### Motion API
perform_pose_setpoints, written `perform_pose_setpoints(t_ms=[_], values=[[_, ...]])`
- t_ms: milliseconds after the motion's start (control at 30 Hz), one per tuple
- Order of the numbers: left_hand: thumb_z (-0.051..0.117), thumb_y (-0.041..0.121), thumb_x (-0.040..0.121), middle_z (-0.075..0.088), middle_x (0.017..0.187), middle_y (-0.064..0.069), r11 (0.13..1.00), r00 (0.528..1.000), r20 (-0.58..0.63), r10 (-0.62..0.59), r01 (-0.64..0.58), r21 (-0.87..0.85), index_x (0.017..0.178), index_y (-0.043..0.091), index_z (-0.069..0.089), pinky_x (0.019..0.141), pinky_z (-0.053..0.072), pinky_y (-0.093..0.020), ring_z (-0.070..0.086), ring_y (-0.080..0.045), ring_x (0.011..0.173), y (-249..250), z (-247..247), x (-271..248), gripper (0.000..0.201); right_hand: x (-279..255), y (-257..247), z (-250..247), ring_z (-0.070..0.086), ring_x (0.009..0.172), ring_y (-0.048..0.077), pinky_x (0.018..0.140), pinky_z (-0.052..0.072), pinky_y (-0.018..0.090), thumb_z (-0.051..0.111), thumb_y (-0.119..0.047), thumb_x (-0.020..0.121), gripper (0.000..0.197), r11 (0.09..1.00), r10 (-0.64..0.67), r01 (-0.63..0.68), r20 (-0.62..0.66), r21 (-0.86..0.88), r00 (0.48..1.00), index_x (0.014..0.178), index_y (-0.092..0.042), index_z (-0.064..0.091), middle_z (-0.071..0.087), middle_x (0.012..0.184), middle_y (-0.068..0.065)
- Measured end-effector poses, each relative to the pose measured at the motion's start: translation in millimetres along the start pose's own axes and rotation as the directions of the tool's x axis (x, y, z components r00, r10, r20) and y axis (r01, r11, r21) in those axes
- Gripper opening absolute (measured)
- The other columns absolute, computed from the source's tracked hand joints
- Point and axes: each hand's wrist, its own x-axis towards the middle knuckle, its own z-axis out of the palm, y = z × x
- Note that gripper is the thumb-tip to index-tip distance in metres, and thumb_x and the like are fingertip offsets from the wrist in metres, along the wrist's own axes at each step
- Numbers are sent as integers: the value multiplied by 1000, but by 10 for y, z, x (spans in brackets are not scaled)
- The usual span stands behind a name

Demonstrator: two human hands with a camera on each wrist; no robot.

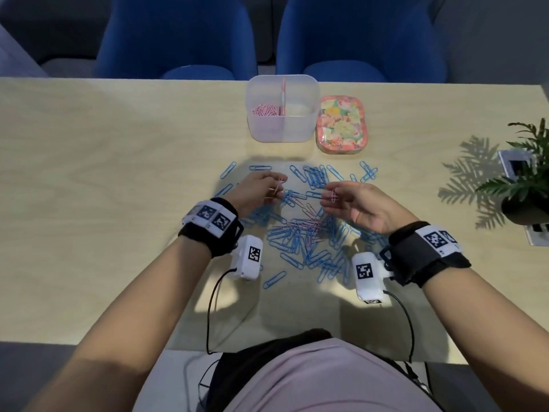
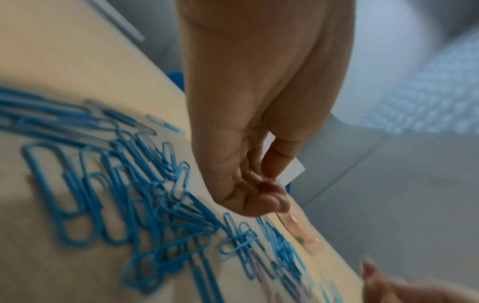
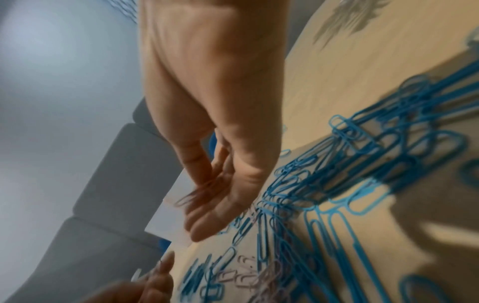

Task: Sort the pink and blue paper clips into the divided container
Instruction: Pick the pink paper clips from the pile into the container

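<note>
A large scatter of blue paper clips [image 1: 309, 242] covers the table middle, with a few pink clips [image 1: 309, 223] mixed in. My left hand [image 1: 269, 187] hovers above the pile's left side and pinches pink clips [image 1: 278, 185] in its fingertips. My right hand [image 1: 341, 200] hovers to the right, thumb and finger pinching pink clips [image 1: 334, 196]. The clear divided container [image 1: 282, 108] stands at the table's far edge; its left compartment holds pink clips [image 1: 266, 110], its right one looks bare. The right wrist view shows blurred clips [image 3: 197, 192] at my fingers [image 3: 207, 221].
A floral tin [image 1: 341, 124] lies right of the container. A potted plant [image 1: 525, 185] stands at the right table edge. Two blue chairs [image 1: 178, 37] are behind the table. Wrist camera cables run down toward my body.
</note>
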Motion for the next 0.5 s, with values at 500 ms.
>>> perform_pose_setpoints(t_ms=[500], values=[[48,18,93,54,113,-14,19,895,331,299,-352,936,109,5,54,85,44,-40,54,-30,105,-148,286,114,21,312,485,309,62,94,34,70,41,34,62,-22,83,16,73,-327,116,87,-991,941,76,-7,60,64,88,16]])
